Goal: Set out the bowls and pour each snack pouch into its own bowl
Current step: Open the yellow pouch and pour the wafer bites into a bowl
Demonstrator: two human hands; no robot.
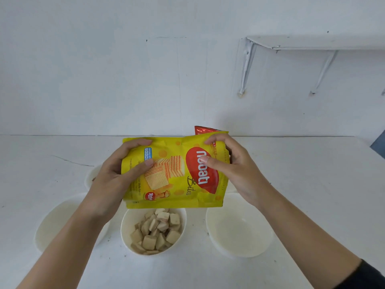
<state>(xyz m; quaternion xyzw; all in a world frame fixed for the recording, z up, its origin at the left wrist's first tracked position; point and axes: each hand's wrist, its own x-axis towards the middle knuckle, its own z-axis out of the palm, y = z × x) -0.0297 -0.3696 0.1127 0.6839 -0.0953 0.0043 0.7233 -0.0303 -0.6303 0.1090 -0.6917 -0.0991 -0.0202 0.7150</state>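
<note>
A yellow wafer-bites pouch (175, 180) hangs tipped over the middle white bowl (129, 222), its lower edge just above the rim. My left hand (116, 174) grips the pouch's left end and my right hand (235, 172) grips its right end. Several pale square wafer bites (156, 232) lie in the middle bowl, a few right under the pouch's edge. An empty white bowl (239, 230) sits to the right, another (54, 222) to the left. A fourth bowl (90, 176) peeks out behind my left wrist. A red pouch (203, 130) shows behind the yellow one.
Everything stands on a white table (312, 184) against a white wall. A white bracket shelf (291, 44) hangs on the wall at upper right. A dark object (378, 142) juts in at the table's far right edge.
</note>
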